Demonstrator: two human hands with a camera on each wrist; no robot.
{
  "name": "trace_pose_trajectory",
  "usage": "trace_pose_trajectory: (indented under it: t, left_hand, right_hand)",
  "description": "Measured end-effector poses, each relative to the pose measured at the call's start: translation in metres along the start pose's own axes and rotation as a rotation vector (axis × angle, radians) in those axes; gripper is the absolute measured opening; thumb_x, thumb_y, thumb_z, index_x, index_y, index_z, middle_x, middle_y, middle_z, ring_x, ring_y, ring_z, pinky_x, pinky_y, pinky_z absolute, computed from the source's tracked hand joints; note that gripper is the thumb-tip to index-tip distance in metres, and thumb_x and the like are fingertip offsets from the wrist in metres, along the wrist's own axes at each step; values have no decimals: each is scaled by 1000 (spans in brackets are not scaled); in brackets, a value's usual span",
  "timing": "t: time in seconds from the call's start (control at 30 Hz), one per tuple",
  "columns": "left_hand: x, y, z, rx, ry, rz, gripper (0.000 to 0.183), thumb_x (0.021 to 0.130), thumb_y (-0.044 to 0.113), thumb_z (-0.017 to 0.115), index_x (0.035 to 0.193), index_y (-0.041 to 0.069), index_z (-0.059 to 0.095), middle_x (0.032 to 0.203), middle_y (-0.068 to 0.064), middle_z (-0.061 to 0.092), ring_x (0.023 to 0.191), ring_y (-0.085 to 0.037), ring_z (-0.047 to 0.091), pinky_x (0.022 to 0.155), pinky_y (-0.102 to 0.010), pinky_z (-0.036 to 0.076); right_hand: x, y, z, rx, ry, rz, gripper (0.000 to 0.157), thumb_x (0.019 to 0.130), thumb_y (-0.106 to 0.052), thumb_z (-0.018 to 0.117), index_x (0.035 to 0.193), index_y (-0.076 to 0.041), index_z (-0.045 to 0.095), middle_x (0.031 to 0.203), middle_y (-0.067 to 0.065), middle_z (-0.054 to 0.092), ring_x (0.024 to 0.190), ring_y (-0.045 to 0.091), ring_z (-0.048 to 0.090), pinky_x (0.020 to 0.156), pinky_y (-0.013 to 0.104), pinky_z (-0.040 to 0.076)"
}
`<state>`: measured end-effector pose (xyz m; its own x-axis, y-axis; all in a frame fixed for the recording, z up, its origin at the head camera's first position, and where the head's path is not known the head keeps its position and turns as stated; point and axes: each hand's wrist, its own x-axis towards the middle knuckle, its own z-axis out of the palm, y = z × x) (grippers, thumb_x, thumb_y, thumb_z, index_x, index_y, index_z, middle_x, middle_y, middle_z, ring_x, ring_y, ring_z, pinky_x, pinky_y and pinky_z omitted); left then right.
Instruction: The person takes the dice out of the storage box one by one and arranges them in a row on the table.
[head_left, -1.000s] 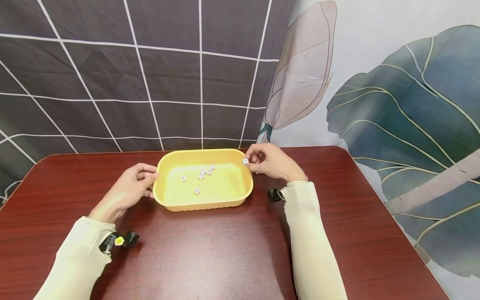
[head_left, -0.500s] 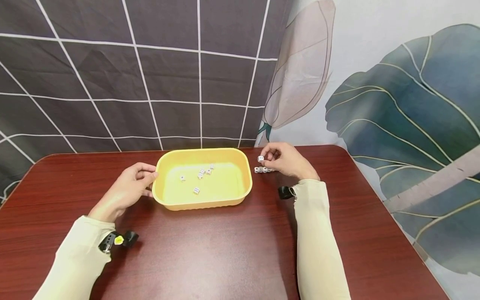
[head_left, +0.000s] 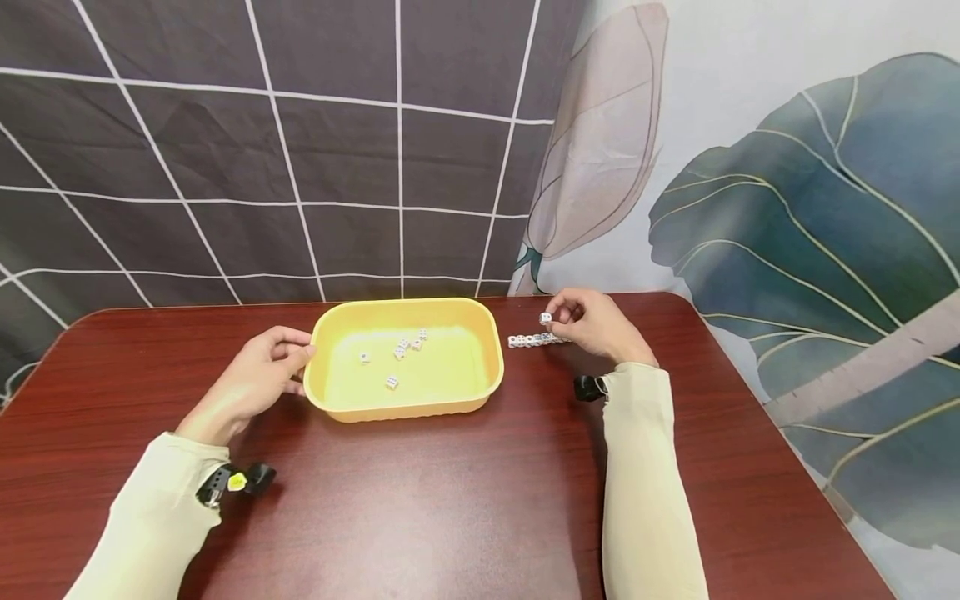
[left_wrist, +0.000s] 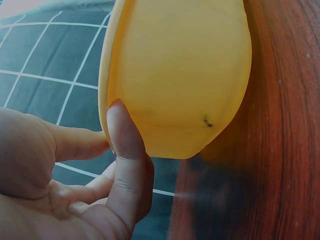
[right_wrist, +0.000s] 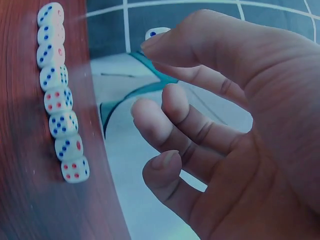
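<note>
A yellow plastic tub (head_left: 408,412) stands on the table. My left hand (head_left: 258,379) pinches its left rim, thumb on one side and a finger on the other, as the left wrist view shows. Inside lie several white dice, one of them a die (head_left: 392,383) near the front. To the right of the tub, my right hand (head_left: 596,323) pinches another die (head_left: 545,318) between thumb and forefinger, above the table. Just below it runs a straight row of dice (right_wrist: 59,101), set side by side; in the head view the hand hides the row's right end.
The dark red wooden table (head_left: 420,500) has rounded back corners. Behind it hangs a dark cloth (head_left: 337,150) with a white grid, and a leaf-patterned cloth (head_left: 750,250) hangs at the right. A black wrist device (head_left: 588,388) sits by the right cuff.
My right hand has carried its die rightward from the tub's right rim to above the row of dice, uncovering the row's left part. My left hand and the tub stay put.
</note>
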<state>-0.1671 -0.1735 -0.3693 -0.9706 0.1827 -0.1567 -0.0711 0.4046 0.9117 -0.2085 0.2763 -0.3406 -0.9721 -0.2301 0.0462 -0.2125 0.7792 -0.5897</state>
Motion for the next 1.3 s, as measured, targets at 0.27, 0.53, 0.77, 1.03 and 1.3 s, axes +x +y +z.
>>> trace_pose_trajectory:
  t: [0.27,0.53,0.77,1.03,1.3]
  left_hand:
    - [0,0,0,7,3,-6,42,107,15,50,139,-11,41,112,-19,63,75,-7,63,68,-25,61]
    - [0,0,0,10,2,-4,42,107,15,50,139,-12,41,114,-22,63,75,-7,64,68,-24,61]
    - [0,0,0,8,1,-8,42,108,15,50,139,-11,40,114,-21,62,76,-9,64,68,-24,61]
    - [-1,1,0,-1,-1,-12,42,107,14,50,139,-11,40,113,-19,63,75,-8,64,68,-25,61]
    - [-1,1,0,3,-2,-13,42,107,15,50,140,-11,40,115,-21,62,75,-9,64,68,-24,61]
  right_hand:
    - [-8,14,-5,-14,40,52,9,90,-11,70,99,-12,71,85,5,59,80,20,55,74,31,45]
    - [-13,24,-11,-42,72,128,11,92,-13,69,102,-9,70,86,6,58,84,22,54,78,34,43]
    - [-18,33,-15,-42,95,171,14,93,-16,70,106,-10,70,87,7,59,84,23,55,78,34,44]
    - [-22,44,-16,-61,151,213,14,92,-18,72,105,-11,73,79,3,59,72,19,52,68,32,43]
    - [-20,55,-9,-12,128,256,16,93,-14,71,108,-9,72,76,2,58,70,19,53,65,32,44]
